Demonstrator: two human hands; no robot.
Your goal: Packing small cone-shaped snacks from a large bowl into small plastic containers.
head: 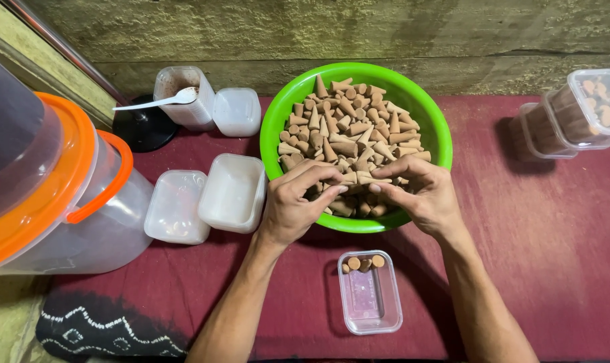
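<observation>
Three cones packed, a bowlful left to go.

Biggest is the green bowl (434, 131), heaped with brown incense cones (349, 124); both hands are in its near side, the left hand (293, 205) and right hand (423, 195) each curled shut on a few cones. Below, on the red cloth (554, 235), the small clear box (370, 296) holds about three at its far end, so filling looks barely begun.

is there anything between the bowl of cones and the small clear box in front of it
Nothing visible. Both hands, left hand and right hand, gather cones at the green bowl's near rim. Only bare red cloth separates it from the small clear box.
</observation>
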